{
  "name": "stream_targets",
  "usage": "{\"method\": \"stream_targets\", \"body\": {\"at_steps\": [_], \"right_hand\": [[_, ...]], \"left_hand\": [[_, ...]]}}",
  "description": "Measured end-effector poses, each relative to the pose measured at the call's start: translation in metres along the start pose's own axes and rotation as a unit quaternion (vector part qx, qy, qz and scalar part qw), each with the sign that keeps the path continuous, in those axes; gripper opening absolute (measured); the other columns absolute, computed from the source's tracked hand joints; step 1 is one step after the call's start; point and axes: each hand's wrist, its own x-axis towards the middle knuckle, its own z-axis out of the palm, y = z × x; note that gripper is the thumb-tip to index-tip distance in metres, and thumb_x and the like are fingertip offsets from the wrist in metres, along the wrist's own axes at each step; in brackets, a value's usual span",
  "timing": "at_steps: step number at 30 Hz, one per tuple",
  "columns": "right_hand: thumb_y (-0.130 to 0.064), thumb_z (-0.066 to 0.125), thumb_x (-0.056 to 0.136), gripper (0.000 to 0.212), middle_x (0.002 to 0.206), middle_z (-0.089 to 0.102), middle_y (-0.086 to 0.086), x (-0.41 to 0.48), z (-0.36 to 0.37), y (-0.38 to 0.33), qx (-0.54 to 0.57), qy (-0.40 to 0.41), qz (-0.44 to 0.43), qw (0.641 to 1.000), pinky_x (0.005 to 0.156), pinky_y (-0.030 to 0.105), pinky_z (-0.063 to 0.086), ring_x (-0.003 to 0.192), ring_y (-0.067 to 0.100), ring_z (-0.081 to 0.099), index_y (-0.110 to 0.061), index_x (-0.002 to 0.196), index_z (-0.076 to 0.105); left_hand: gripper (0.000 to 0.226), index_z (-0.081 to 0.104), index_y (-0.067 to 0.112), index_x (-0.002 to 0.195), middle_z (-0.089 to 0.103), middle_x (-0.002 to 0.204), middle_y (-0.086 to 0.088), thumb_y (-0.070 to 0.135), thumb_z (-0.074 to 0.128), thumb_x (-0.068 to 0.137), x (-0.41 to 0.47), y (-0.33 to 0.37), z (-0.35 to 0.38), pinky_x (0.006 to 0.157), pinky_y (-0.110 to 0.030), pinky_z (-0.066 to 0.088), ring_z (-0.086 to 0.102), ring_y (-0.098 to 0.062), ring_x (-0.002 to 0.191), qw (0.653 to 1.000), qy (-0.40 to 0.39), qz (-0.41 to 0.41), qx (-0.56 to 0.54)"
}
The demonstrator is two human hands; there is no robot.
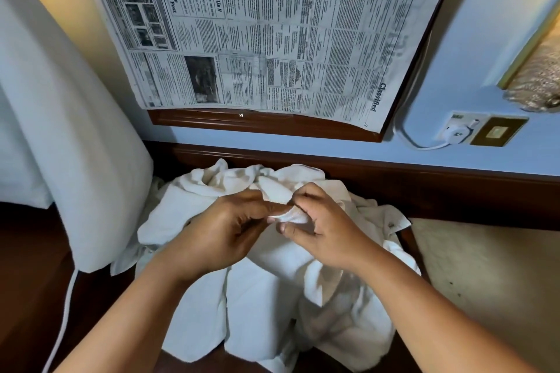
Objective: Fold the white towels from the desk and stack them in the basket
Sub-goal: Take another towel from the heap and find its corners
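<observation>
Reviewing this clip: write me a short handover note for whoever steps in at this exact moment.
Left hand: fingertips pinching a corner of a white towel.
Right hand: closed on the same corner, just beside the left.
Towels: a loose, crumpled pile covers the dark wooden desk below the hands; the held towel rises out of it.
Basket: not in view.
Done: no folded towel visible.
Left: find the held towel's edges, fold it, then the rest of the pile, and stack all in the basket.
</observation>
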Motion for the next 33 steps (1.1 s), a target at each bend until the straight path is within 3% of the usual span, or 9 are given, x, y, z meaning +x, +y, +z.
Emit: {"method": "stream_targets", "body": {"at_steps": [3, 8, 14, 18, 24, 26, 28, 30, 33], "right_hand": [[-0.036, 0.064, 0.093, 0.027, 0.079, 0.052, -0.004, 0.001, -0.005, -0.002, 0.017, 0.050, 0.011, 0.999, 0.061, 0.020, 0.039, 0.074, 0.011, 0.054, -0.011, 0.082, 0.065], [-0.034, 0.061, 0.090, 0.030, 0.059, 0.048, -0.009, -0.002, -0.037, -0.002, 0.055, 0.153, 0.065, 0.985, 0.057, 0.020, 0.034, 0.057, 0.002, 0.043, -0.020, 0.065, 0.051], [-0.045, 0.062, 0.086, 0.034, 0.070, 0.052, -0.003, -0.028, -0.126, 0.072, 0.080, 0.493, 0.245, 0.831, 0.070, 0.035, 0.042, 0.071, 0.017, 0.050, -0.014, 0.072, 0.056], [-0.030, 0.073, 0.090, 0.024, 0.090, 0.057, -0.001, -0.025, -0.113, 0.056, -0.023, 0.359, 0.273, 0.892, 0.075, 0.029, 0.038, 0.090, 0.024, 0.057, -0.014, 0.095, 0.056], [-0.077, 0.074, 0.063, 0.087, 0.130, 0.061, -0.019, 0.009, -0.053, -0.025, 0.002, 0.016, 0.134, 0.991, 0.096, 0.027, 0.048, 0.117, 0.001, 0.058, -0.045, 0.138, 0.046], [-0.063, 0.069, 0.081, 0.037, 0.094, 0.070, -0.014, 0.022, -0.051, -0.038, -0.042, 0.092, 0.108, 0.989, 0.078, 0.026, 0.048, 0.098, 0.009, 0.066, -0.033, 0.102, 0.065], [-0.044, 0.061, 0.092, 0.034, 0.063, 0.053, -0.008, 0.027, -0.070, -0.034, -0.086, 0.236, 0.095, 0.963, 0.063, 0.034, 0.034, 0.075, 0.024, 0.060, -0.024, 0.068, 0.050], [-0.034, 0.055, 0.087, 0.028, 0.060, 0.046, -0.002, 0.021, -0.095, -0.026, -0.077, 0.307, 0.070, 0.946, 0.060, 0.039, 0.034, 0.066, 0.025, 0.049, -0.017, 0.066, 0.045], [-0.025, 0.052, 0.081, 0.010, 0.063, 0.048, -0.005, 0.002, -0.121, -0.023, -0.095, 0.288, 0.041, 0.952, 0.059, 0.016, 0.034, 0.063, 0.012, 0.043, -0.022, 0.073, 0.048]], "left_hand": [[0.023, 0.072, 0.026, 0.110, 0.068, 0.096, 0.013, 0.042, 0.066, 0.094, -0.008, -0.013, 0.005, 0.073, -0.032, 0.055, 0.067, -0.011, 0.088, 0.996, 0.055, -0.062, -0.011], [0.055, 0.065, 0.021, 0.071, 0.052, 0.060, -0.001, 0.074, 0.057, 0.082, -0.047, -0.066, 0.036, 0.051, -0.029, 0.038, 0.045, -0.010, 0.052, 0.981, 0.044, -0.190, 0.021], [0.024, 0.060, 0.039, 0.071, 0.066, 0.068, 0.010, 0.034, 0.069, 0.093, -0.104, -0.131, 0.031, 0.060, -0.028, 0.042, 0.061, -0.006, 0.066, 0.928, 0.015, -0.359, 0.093], [0.027, 0.060, 0.036, 0.089, 0.072, 0.088, -0.001, 0.009, 0.063, 0.096, -0.051, -0.102, 0.005, 0.068, -0.029, 0.043, 0.065, -0.016, 0.078, 0.929, 0.131, -0.328, 0.105], [0.008, 0.073, 0.020, 0.088, 0.070, 0.075, 0.005, 0.017, 0.066, 0.090, 0.079, 0.033, -0.034, 0.061, -0.026, 0.047, 0.063, -0.006, 0.067, 0.984, 0.146, -0.029, 0.101], [0.008, 0.071, 0.018, 0.081, 0.068, 0.069, 0.002, 0.015, 0.065, 0.085, 0.101, 0.062, -0.041, 0.057, -0.029, 0.045, 0.062, -0.012, 0.064, 0.982, 0.139, 0.009, 0.126], [0.010, 0.068, 0.019, 0.077, 0.063, 0.063, 0.001, 0.026, 0.071, 0.084, 0.111, 0.060, -0.047, 0.053, -0.031, 0.042, 0.059, -0.015, 0.059, 0.978, 0.136, -0.023, 0.155], [0.026, 0.064, 0.025, 0.072, 0.060, 0.061, 0.004, 0.045, 0.078, 0.081, 0.107, 0.038, -0.043, 0.052, -0.031, 0.038, 0.055, -0.012, 0.057, 0.979, 0.067, -0.123, 0.148], [0.020, 0.067, 0.029, 0.081, 0.065, 0.074, 0.003, 0.047, 0.073, 0.086, 0.090, 0.011, -0.007, 0.057, -0.032, 0.037, 0.056, -0.016, 0.067, 0.959, -0.080, -0.211, 0.172]]}}
